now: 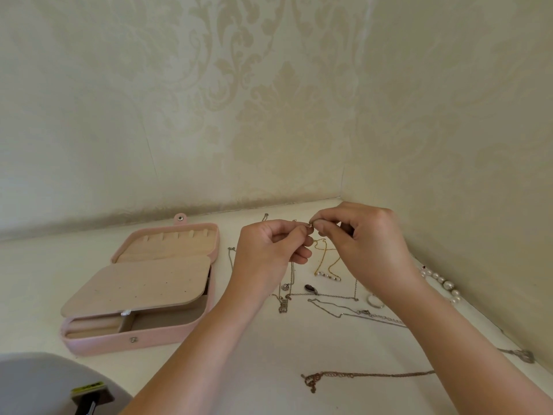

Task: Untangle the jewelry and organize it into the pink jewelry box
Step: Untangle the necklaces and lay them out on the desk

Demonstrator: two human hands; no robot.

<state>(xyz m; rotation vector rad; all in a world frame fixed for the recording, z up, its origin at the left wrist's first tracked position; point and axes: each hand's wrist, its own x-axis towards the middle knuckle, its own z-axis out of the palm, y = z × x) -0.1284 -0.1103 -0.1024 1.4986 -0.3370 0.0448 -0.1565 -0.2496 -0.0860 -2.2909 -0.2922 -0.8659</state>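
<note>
Two bare hands: left hand (pixel 269 248), right hand (pixel 369 235). Only skin on both. Fingers are slim; nails are too small to judge. The back of the right hand shows a row of soft knuckle bumps, and the left shows rounded knuckles along its top edge. Behind each wrist the arm is bare as well — left forearm (pixel 194 348) and right forearm (pixel 466 342) run uncovered from the wrist back to the frame edge, smooth, widening away from the hand.

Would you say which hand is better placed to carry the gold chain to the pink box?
Left: the left hand pinches the gold chain too and lies nearer the pink box than the right hand.
</note>
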